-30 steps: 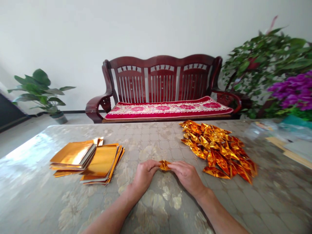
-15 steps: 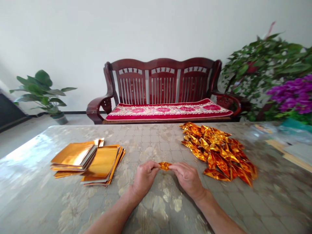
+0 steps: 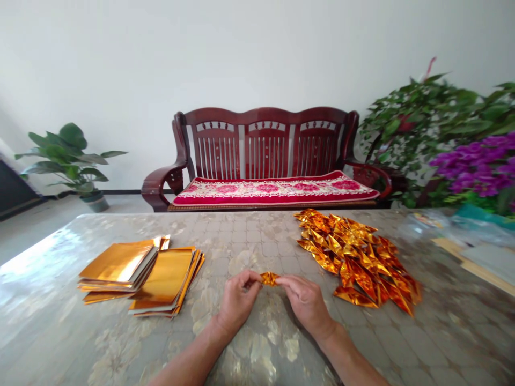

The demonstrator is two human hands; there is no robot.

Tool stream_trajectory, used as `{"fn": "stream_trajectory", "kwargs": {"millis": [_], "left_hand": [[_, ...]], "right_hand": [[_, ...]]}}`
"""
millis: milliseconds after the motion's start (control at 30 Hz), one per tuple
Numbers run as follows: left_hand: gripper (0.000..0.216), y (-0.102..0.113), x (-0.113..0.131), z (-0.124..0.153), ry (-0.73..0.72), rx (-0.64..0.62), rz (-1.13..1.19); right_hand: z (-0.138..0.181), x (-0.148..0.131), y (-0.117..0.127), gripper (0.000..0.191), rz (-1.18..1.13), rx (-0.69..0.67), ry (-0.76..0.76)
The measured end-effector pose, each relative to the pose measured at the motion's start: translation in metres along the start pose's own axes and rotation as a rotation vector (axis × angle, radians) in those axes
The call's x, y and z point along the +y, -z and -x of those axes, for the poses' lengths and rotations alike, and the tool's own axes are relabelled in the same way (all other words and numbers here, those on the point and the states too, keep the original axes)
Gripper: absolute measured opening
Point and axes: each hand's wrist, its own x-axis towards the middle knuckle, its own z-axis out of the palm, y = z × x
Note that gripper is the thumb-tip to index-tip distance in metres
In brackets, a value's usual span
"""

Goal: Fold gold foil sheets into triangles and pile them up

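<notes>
Between my hands is a small folded gold foil paper ingot (image 3: 269,279), pinched at both ends just above the table. My left hand (image 3: 240,299) grips its left tip between thumb and fingers. The right tip is in the pinch of my right hand (image 3: 304,303). To the right lies a heap of folded gold foil paper ingots (image 3: 354,257), shiny and pointed at the ends. Flat gold foil sheets (image 3: 167,273) are stacked in two overlapping piles at the left.
A patterned cover lies over the table (image 3: 241,236). Clear plastic bags (image 3: 426,222) and pale flat boards (image 3: 475,262) rest at the right edge. Beyond stand a wooden bench (image 3: 267,145) with a red floral cushion, a potted plant (image 3: 72,155) and purple flowers (image 3: 478,166).
The whole view has shifted, so the scene appears slightly lower in the picture. Both hands keep their pinch on the foil ingot, with hardly any movement of their own.
</notes>
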Motion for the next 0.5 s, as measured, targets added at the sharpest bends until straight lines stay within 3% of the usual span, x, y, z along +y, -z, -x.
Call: {"fn": "stream_trajectory", "kwargs": {"millis": [133,500], "left_hand": [[0.014,-0.0007,-0.0037,-0.0026,0.049,0.008,0.021],[0.018,-0.003,-0.0047,-0.0001,0.063,-0.034,0.045]], "right_hand": [[-0.0002,0.0015,-0.0002,0.035,-0.043,-0.013,0.011],[-0.0042,-0.0006,-0.0013,0.027,-0.07,0.065,-0.038]]}}
